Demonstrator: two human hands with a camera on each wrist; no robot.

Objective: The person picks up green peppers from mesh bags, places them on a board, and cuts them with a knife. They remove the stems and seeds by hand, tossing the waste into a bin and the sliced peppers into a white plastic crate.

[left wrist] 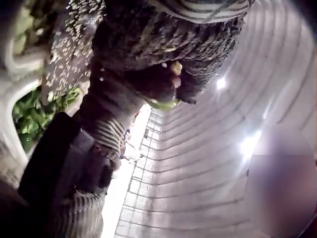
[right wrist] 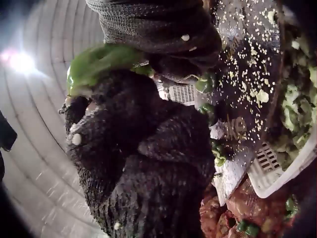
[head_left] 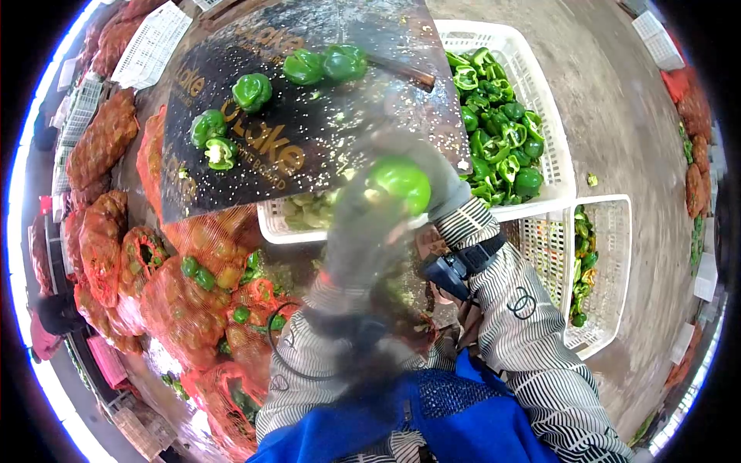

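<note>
In the head view, a green pepper [head_left: 403,185] is held between two gloved hands over the near edge of the dark board [head_left: 340,139]. My right hand [head_left: 438,171] grips it from the right. The left hand [head_left: 363,228], blurred by motion, is against its left side. In the right wrist view, curled fingers of the left hand [right wrist: 143,153] touch the pepper [right wrist: 101,64], and the right hand [right wrist: 158,34] lies above. The left wrist view shows only the rim of the pepper [left wrist: 163,104] below the dark-gloved left hand [left wrist: 163,44].
Several green peppers [head_left: 252,92] and a knife [head_left: 401,71] lie on the board among pale seeds. A white crate [head_left: 557,139] of peppers stands right, another crate [head_left: 627,270] beside it. A scrap crate [head_left: 289,235] sits under the board's near edge; red mesh bags [head_left: 181,309] fill the left.
</note>
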